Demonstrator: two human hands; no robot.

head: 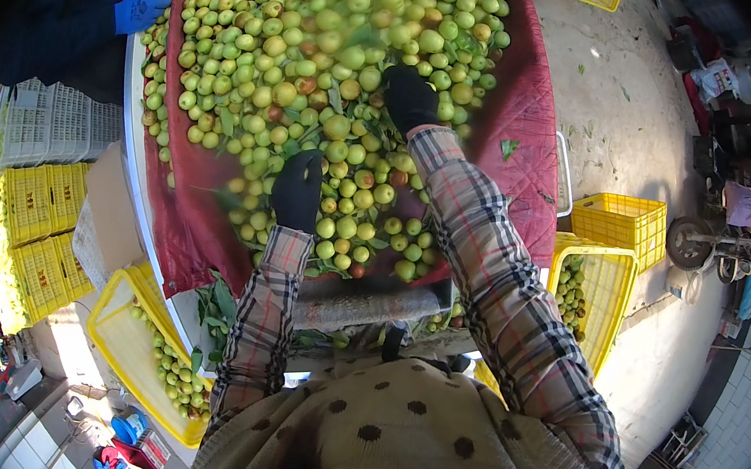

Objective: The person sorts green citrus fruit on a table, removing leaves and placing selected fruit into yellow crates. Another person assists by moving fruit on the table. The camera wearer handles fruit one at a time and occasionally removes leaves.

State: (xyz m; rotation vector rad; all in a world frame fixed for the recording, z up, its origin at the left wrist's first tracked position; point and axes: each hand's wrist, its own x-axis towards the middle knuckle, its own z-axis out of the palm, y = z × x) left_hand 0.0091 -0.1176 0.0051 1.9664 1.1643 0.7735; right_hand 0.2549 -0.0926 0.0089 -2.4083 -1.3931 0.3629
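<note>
A broad heap of small round green fruit (246, 53), apparently jujubes, covers a table lined with red quilted cloth (528, 162). Some fruits have brown patches, and green leaves lie among them. My left hand (296, 190), in a black glove, is over the near part of the heap. Farther forward and to the right, my right hand (411, 102), also black-gloved, reaches in among the fruit. The fingers of both hands are largely hidden, so whether either holds a fruit cannot be seen.
A co-worker's blue-gloved hand (143, 9) is at the table's left edge. Yellow crates holding fruit stand at the near left (105, 314) and right (597, 290). Another yellow crate (622, 226) stands beyond. Crates (45, 201) are stacked left; a wheeled vehicle (719, 241) stands right.
</note>
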